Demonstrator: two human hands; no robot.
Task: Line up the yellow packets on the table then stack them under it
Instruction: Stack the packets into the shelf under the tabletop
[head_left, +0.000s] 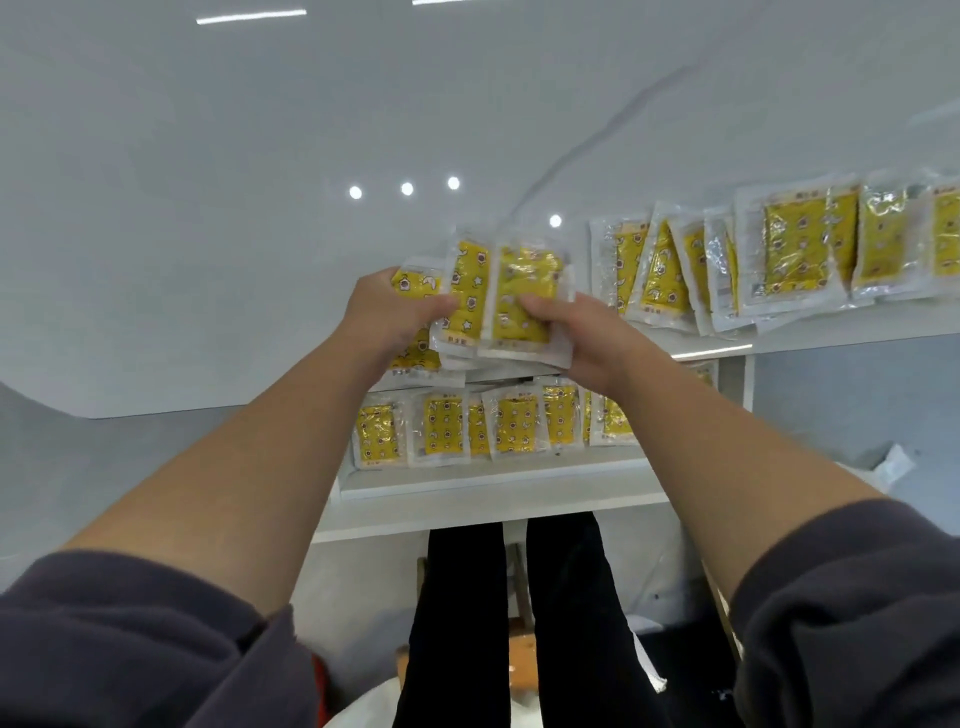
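Count: 2 hands, both on 1 bundle (519, 296) of yellow packets. The bundle shows 3 packet faces, fanned, with more edges under them; exact no. cannot be told.

Grip: your L hand (379, 312) is curled round the bundle's left side, thumb across the front. Your R hand (582, 338) clamps the lower right corner, thumb on the front face and fingers hidden behind. Both are closed firmly on the bundle, which is tilted up between them.

Position rel. to grip:
- The bundle sits over the near edge of the white table (208, 208).
- Just right of your R hand, a row (795, 249) of approx. 8 packets lies along the table's edge. They overlap and some are tilted, so the count is not firm. The row is apart from the bundle.
- Directly below the grip, approx. 6 shelf packets (441, 426) stand side by side on the shelf (467, 480) under the table, faces towards you.

Labels: each packet is a clear wrapper over a yellow panel with small round motifs; stars and a crescent show on the held ones. A short printed line sits at one end of each, too small to read. No brand legible.
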